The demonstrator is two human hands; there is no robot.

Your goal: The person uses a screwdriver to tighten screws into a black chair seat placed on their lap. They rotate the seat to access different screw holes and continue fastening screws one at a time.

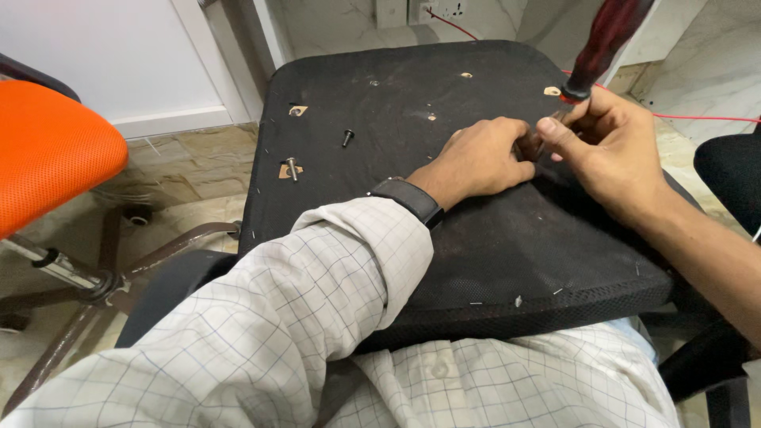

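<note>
A black chair seat point(396, 119) lies upside down across my lap, its fabric underside dusty. My left hand point(483, 158) rests curled on it, fingers closed around something small near the screwdriver's tip; what it holds is hidden. My right hand point(610, 147) grips the lower end of a dark red-handled screwdriver point(606, 40), which stands nearly upright. A black watch point(416, 198) is on my left wrist. A loose black screw point(347, 137) lies on the seat to the left, and another screw point(292, 168) stands in a hole.
An orange mesh chair point(47, 150) with a metal base point(103, 281) stands at left. A red wire point(697, 117) runs across the floor at right, beside a black chair part point(729, 170). Several staples dot the seat's edges. Wall sockets point(420, 9) are behind.
</note>
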